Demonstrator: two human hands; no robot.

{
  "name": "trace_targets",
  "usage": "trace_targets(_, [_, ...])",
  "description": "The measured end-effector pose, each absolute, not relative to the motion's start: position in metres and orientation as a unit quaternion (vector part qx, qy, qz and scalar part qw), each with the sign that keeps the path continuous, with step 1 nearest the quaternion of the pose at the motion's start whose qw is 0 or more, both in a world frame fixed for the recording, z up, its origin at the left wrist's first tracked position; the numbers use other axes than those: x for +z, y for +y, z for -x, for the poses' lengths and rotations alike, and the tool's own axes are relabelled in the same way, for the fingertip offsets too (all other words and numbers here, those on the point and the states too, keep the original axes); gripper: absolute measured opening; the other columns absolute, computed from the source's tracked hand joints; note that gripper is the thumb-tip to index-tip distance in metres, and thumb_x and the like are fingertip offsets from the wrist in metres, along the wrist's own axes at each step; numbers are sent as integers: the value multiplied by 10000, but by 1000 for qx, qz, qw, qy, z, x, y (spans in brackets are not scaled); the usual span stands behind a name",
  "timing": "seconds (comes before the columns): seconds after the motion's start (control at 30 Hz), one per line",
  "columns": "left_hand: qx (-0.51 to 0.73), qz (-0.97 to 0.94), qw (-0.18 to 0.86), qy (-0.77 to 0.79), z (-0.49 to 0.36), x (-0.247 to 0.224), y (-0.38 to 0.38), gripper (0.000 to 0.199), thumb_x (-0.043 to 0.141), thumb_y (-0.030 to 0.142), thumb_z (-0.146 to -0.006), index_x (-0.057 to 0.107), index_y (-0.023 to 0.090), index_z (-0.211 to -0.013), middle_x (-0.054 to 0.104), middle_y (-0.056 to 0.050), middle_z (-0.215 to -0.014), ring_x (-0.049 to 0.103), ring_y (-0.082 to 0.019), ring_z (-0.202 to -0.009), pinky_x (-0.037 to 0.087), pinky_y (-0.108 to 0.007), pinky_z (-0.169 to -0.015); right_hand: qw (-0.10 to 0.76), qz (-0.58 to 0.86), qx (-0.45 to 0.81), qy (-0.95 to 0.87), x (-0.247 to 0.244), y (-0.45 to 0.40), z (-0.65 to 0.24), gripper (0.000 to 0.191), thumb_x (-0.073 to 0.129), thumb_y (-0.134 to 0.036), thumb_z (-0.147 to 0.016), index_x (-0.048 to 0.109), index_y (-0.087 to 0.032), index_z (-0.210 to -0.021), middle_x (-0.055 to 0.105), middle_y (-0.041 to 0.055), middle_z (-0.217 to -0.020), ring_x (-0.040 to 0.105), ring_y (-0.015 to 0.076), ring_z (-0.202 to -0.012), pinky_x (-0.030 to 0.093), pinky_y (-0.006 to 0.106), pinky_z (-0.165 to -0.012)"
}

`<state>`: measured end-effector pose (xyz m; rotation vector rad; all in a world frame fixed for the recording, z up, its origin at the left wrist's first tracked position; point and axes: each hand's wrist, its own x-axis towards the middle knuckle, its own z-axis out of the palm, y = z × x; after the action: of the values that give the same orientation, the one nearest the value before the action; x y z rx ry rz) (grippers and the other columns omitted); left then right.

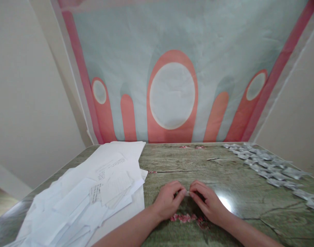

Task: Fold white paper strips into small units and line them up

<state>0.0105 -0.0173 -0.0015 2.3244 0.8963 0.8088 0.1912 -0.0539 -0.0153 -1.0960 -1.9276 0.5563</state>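
My left hand and my right hand meet above the middle of the table, fingertips almost touching. Between them they pinch a small white piece of paper; most of it is hidden by my fingers. To the left of my left hand lies a loose heap of white paper sheets and slips, some with printed text. Several small pieces of folded paper, pinched or twisted in shape, lie in rows on the right side, away from my right hand.
The table has a greenish wood-grain top with pink flower prints. Large white sheets lie under the heap and reach the far edge. Behind the table hangs a backdrop with coral arches, between pale walls.
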Motion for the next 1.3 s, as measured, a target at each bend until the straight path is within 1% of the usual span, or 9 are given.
trace_targets(0.07, [303, -848, 265, 343, -11, -2, -16, 207, 414, 230, -890, 569, 172, -766, 566, -8, -739, 514, -141, -731, 378, -228, -682, 420, 443, 223, -760, -17, -52, -192, 147, 414, -238, -891, 520, -203, -795, 535, 32, -771, 511, 173, -742, 425, 297, -684])
trace_targets(0.23, [312, -832, 283, 361, -12, -4, -14, 168, 452, 220, -867, 604, 177, -810, 595, -6, -754, 531, -142, -734, 391, -231, -695, 417, 455, 232, -751, -18, -51, -192, 154, 423, -255, -891, 535, -204, -799, 541, 27, -770, 520, 170, -742, 432, 295, -687])
trace_targets(0.43, [330, -790, 363, 368, -13, -9, -13, 146, 479, 226, -846, 612, 166, -836, 620, 2, -718, 573, -129, -663, 431, -220, -658, 422, 466, 232, -742, -18, -50, -192, 190, 410, -295, -899, 554, -208, -812, 555, 38, -789, 532, 178, -769, 441, 300, -706])
trace_targets(0.7, [358, -747, 430, 359, -14, -12, -11, 85, 520, 200, -806, 594, 159, -817, 638, -2, -713, 614, -135, -659, 478, -230, -659, 432, 469, 228, -736, -20, -48, -194, 187, 425, -316, -891, 582, -215, -875, 571, 49, -832, 544, 188, -808, 452, 308, -731])
trace_targets(0.87, [358, -740, 437, 364, -15, -14, -11, 76, 526, 213, -810, 581, 161, -815, 644, 1, -708, 623, -136, -666, 492, -235, -660, 439, 466, 233, -732, -18, -48, -193, 213, 410, -316, -901, 594, -211, -892, 574, 54, -852, 548, 185, -827, 452, 303, -744])
trace_targets(1.0, [360, -745, 422, 370, -15, -16, -10, 77, 518, 195, -806, 586, 159, -809, 645, -2, -714, 621, -134, -671, 489, -227, -656, 443, 473, 232, -726, -20, -49, -193, 213, 408, -321, -901, 592, -214, -899, 579, 52, -856, 552, 186, -832, 450, 302, -753])
trace_targets(1.3, [342, -773, 362, 393, -13, -16, -10, 80, 555, 187, -761, 633, 173, -772, 643, 2, -709, 584, -136, -665, 456, -220, -639, 437, 486, 221, -724, -24, -46, -194, 175, 478, -337, -857, 572, -209, -785, 582, 37, -782, 552, 182, -755, 460, 298, -688])
